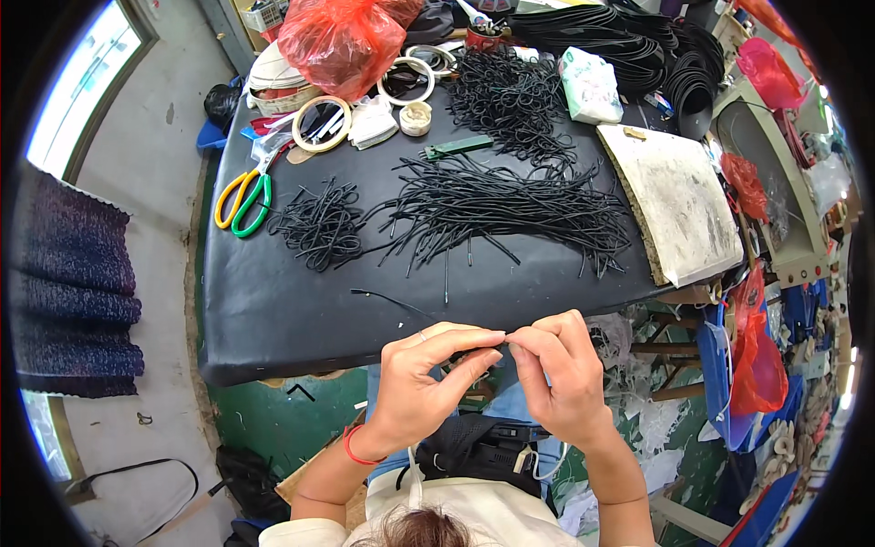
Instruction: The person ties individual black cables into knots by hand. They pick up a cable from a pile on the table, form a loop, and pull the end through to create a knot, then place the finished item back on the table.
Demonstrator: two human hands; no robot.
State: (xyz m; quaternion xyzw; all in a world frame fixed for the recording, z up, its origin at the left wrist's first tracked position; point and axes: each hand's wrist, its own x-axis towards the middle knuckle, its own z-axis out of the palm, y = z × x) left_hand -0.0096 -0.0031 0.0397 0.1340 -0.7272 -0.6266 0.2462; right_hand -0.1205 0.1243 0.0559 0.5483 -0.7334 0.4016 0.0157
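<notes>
Just off the table's front edge, my left hand (419,374) and my right hand (565,369) meet at their fingertips, thumbs and forefingers pinched together. A thin black cord (392,299) lies on the table and runs in behind my left hand; its held part is mostly covered by my fingers. Beyond them spreads a wide bundle of straight black cords (510,210). To its left sits a smaller heap of looped black cords (319,223), and a tangled pile of black cords (510,96) lies farther back.
Scissors (244,202) with yellow and green handles lie at the table's left. A green tool (458,147), tape rolls (322,124) and a red plastic bag (342,46) are farther back. A worn pale board (674,205) rests on the right edge, near blue bins (720,383).
</notes>
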